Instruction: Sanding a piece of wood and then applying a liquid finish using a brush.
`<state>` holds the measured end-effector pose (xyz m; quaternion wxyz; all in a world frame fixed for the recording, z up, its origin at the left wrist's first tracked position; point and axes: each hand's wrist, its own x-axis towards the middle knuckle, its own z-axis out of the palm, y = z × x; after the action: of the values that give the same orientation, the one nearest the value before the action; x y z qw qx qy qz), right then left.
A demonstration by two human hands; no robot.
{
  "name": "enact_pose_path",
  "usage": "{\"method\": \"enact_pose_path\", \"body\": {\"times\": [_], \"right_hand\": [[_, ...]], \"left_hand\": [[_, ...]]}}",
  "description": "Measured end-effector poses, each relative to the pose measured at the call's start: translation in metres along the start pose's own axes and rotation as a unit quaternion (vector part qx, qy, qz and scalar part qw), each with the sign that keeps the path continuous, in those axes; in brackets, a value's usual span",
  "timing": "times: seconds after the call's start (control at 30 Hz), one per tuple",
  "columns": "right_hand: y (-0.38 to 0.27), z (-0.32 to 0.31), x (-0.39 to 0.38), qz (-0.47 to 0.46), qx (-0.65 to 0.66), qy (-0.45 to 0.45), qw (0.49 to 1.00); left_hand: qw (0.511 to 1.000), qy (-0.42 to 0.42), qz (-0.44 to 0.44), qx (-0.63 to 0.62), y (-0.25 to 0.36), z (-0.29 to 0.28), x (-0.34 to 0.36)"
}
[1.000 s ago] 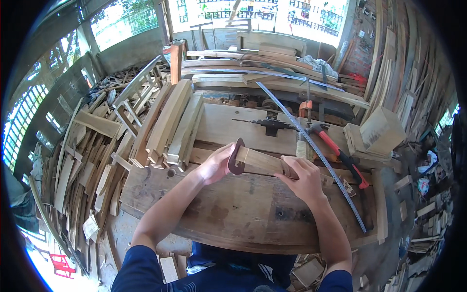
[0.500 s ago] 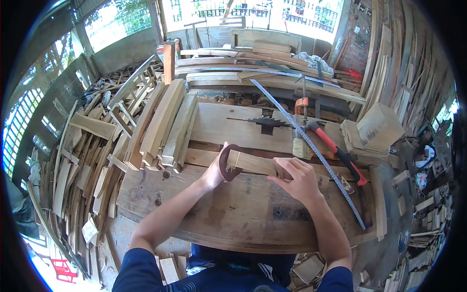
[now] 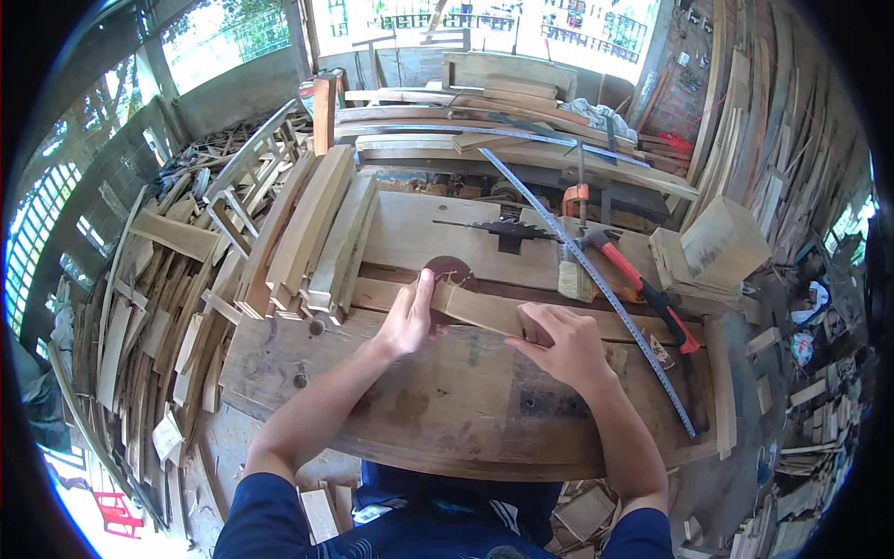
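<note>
A short squared wooden block (image 3: 483, 310) is held between my hands above the workbench (image 3: 428, 410), slanting down to the right. My right hand (image 3: 566, 345) grips its right end between thumb and fingers. At its left end, my left hand (image 3: 406, 315) is closed, thumb up, with a dark red-brown sanding disc (image 3: 453, 269) pressed there. The disc shows on the far side of the block's end, dusted with pale specks; my left fingers are partly hidden behind it.
A hammer (image 3: 643, 284) with red and black handle, a long metal ruler (image 3: 596, 296), a brush (image 3: 574, 279) and a toothed dark blade (image 3: 507, 233) lie right of centre. Stacked timber (image 3: 312, 224) stands left; a large wood block (image 3: 726, 242) sits far right.
The sanding disc has shifted from the block's left end face to its far upper side. My left hand has turned with its thumb on top; the block's left end is slightly lower.
</note>
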<state>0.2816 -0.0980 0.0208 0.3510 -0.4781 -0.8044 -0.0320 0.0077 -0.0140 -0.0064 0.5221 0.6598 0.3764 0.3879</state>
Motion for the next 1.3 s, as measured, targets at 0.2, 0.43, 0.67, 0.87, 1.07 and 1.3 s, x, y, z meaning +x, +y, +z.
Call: {"method": "enact_pose_path", "body": {"times": [0.2,0.43,0.67,0.87,1.07,1.3], "right_hand": [[-0.004,-0.002,0.0,0.027,-0.021,0.005,0.999],[-0.004,-0.005,0.0,0.032,-0.036,-0.013,0.999],[-0.008,-0.003,0.002,0.019,-0.02,-0.02,0.999],[-0.004,-0.007,-0.002,0.031,-0.02,-0.032,0.999],[-0.001,-0.011,-0.002,0.076,0.001,-0.07,0.995],[-0.002,-0.01,-0.002,0.055,-0.046,-0.059,0.996]], "left_hand": [[0.991,-0.006,0.035,0.128,-0.004,-0.007,0.002],[0.997,-0.015,-0.012,0.072,0.004,-0.004,-0.002],[0.997,-0.025,0.014,0.078,0.0,-0.007,0.002],[0.998,-0.018,-0.019,0.05,0.007,-0.001,0.0],[0.995,-0.04,-0.03,0.09,-0.006,-0.009,0.003],[0.997,-0.04,-0.036,0.056,-0.002,-0.009,0.0]]}}
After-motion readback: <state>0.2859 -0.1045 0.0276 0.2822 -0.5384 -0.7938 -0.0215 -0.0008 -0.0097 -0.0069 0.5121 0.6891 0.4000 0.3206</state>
